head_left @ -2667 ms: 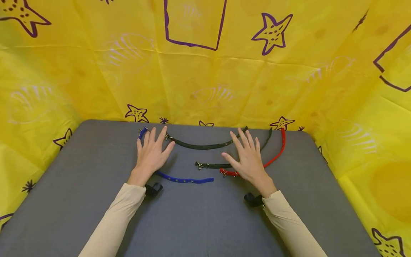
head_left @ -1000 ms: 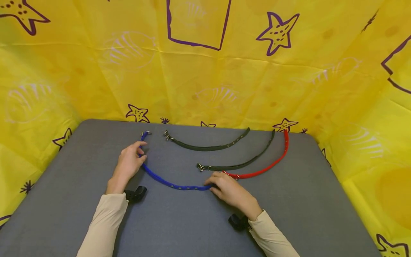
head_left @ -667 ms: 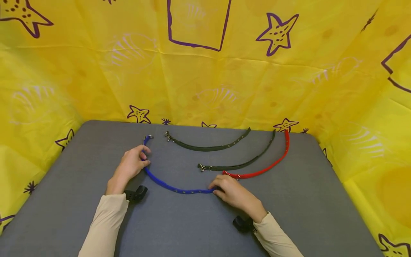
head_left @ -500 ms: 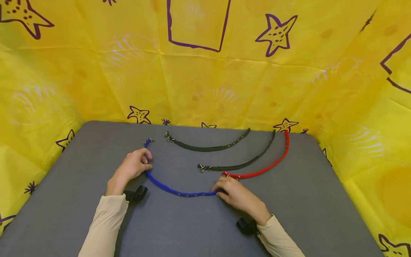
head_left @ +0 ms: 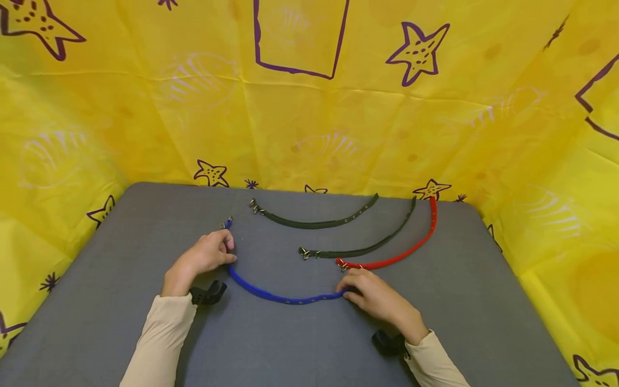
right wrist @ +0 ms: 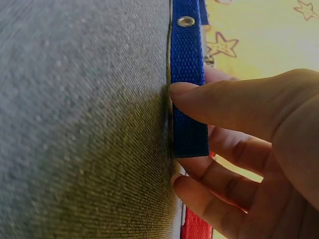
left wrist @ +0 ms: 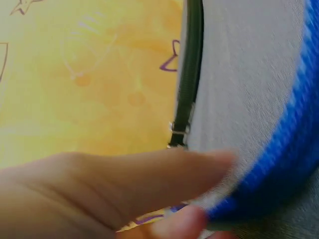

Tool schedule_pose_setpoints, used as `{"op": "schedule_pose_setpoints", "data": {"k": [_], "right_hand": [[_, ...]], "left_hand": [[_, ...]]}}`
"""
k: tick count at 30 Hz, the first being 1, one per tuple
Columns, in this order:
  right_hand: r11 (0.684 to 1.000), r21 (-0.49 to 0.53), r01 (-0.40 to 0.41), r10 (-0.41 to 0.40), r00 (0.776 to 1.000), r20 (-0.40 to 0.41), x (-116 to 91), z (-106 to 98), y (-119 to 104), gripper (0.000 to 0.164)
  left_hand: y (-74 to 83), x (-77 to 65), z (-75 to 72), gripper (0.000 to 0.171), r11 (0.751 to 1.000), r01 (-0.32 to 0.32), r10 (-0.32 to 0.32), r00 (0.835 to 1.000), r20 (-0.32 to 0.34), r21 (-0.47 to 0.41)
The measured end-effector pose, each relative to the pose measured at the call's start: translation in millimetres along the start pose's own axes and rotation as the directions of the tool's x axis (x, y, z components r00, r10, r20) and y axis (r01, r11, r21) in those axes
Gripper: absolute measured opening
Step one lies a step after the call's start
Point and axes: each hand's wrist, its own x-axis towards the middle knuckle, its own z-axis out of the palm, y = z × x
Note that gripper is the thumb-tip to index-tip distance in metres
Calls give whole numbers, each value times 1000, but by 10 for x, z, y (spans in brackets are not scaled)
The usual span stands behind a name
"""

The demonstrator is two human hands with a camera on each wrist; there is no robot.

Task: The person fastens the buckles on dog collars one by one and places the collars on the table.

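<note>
A blue collar (head_left: 278, 297) of webbing with metal eyelets lies curved across the near middle of the table. My left hand (head_left: 205, 252) holds it close to its buckle end, where the metal fittings (head_left: 227, 221) stick out beyond the fingers. With thumb and fingers my right hand (head_left: 374, 294) pinches the other end; the right wrist view shows the thumb on the webbing (right wrist: 188, 59) just short of the cut tip. In the left wrist view the blue band (left wrist: 279, 164) curves away past the thumb, and part of the grip is hidden.
A red collar (head_left: 406, 251) lies right behind my right hand. Two dark green collars, one in the middle (head_left: 358, 251) and one farther back (head_left: 309, 224), curve behind it. Yellow cloth (head_left: 309, 107) with sea drawings rises around the grey table (head_left: 271, 349).
Both hands were spread open over the table, then took hold of the blue collar at its two ends. Since then they have drawn it to the right and nearer.
</note>
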Motion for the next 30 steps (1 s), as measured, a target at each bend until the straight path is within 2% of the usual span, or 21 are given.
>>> {"op": "schedule_pose_setpoints", "data": {"k": [2,5,7,9,14,21,25,30], "right_hand": [[1000,6,6,-6,1000,1,-9,-14,23,13],[1000,11,16,-16,1000,-8,-18,-23,60,13],[1000,12,20,-20,1000,-14,-22,-23,84,14],[1000,16,25,-25,1000,-19,-22,-21,106,14],[999,15,49,-48,998,-37,-12,-23,142,14],[998,31,62,-60,996,-66,-18,-64,156,12],[997,61,39,-34,997,-73,-44,-89,156,14],[995,92,38,-30,996,-90,-65,-96,163,16]], "left_hand": [[-29,12,6,23,999,49,-48,996,-74,7],[-90,42,31,30,992,125,-125,977,-170,-12],[-138,68,55,36,987,156,-159,966,-206,-32],[-172,88,74,40,984,169,-176,960,-217,-49],[-210,125,85,39,986,168,-169,961,-218,-22],[-210,117,47,27,988,155,-152,970,-191,5],[-201,113,37,27,987,161,-163,973,-161,-28],[-201,85,27,38,982,144,-157,983,-100,-121]]}}
